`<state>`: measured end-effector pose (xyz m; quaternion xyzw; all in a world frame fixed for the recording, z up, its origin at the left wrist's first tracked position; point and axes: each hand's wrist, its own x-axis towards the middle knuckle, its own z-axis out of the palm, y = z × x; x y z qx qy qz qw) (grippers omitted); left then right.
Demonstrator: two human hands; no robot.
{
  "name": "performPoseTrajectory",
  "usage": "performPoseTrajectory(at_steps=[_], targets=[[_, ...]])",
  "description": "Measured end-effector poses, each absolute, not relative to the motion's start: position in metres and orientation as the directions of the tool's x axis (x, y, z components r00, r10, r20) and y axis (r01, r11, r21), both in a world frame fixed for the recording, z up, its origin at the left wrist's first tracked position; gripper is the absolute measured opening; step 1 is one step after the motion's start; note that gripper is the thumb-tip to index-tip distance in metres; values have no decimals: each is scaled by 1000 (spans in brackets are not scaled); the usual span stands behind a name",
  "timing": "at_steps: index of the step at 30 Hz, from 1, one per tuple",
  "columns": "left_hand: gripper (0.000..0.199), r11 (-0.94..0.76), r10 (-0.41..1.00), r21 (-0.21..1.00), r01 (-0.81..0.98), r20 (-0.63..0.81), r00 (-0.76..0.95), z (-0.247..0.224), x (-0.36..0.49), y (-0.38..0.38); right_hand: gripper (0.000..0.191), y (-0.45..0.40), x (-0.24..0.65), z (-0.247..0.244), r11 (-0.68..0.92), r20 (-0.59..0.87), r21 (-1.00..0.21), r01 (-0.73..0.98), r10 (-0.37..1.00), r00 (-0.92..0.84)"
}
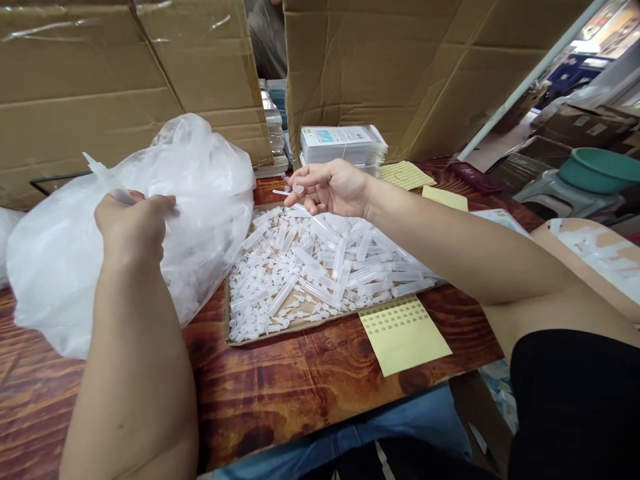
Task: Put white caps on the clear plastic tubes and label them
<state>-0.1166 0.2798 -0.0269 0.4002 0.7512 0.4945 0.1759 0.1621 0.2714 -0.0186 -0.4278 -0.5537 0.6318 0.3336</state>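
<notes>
My left hand (133,223) is closed around a translucent white tube (105,177) with a pointed tip, held in front of a big clear plastic bag (200,180). My right hand (325,190) pinches a small white plastic piece (299,189) above the back of a shallow cardboard tray (280,333). Many clear tubes (340,260) and small white caps (260,287) lie loose in this tray, the tubes mostly on the right. A thin white strip shows beside my right fingertips.
Behind the tray stand banded stacks of printed cards (340,137) and cardboard walls (400,60). Yellow sticker sheets (405,340) lie at the tray's front edge and at the back right. A green basin (597,170) stands at the far right. Part of a person shows through the gap.
</notes>
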Motion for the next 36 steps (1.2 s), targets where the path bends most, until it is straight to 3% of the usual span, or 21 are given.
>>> performPoseTrajectory(at_steps=[3,5,7,9,11,13,16,19,22,25,30,36], targets=[[42,99,807,921,377,148,-572,-24,-96,275,11,266,170,-24,-196,-196,-980,40,894,-403],[38,-33,885,886,462,241,-399,-27,-80,271,13,266,175,-27,-201,-200,-979,38,902,-382],[32,-114,950,768,630,270,-157,-31,-65,266,18,267,179,-29,-210,-204,-978,23,913,-352],[28,-173,972,564,807,231,47,-33,-55,260,26,267,183,-32,-226,-213,-974,-3,924,-317],[30,-203,971,384,901,198,135,-32,-52,253,32,265,187,-34,-242,-227,-970,-17,930,-288],[38,-231,956,312,922,249,156,-26,-55,246,38,260,192,-34,-252,-242,-968,-2,932,-270],[47,-293,896,293,910,415,155,-9,-65,233,47,250,196,-35,-223,-242,-969,105,942,-232],[48,-252,870,315,915,487,73,4,-69,219,45,248,197,-35,-81,-138,-954,289,974,-182],[54,-245,920,408,879,384,78,0,-61,204,36,252,195,-34,100,-21,-830,549,977,-211],[45,-241,966,447,861,196,168,-18,-46,189,45,246,195,-29,216,56,-647,731,970,-237],[33,-303,950,444,843,72,304,-47,-29,169,41,201,205,-21,334,189,-633,698,941,-279],[27,-454,890,378,807,238,389,-75,-21,171,21,162,227,-36,572,378,-445,689,817,-435]])
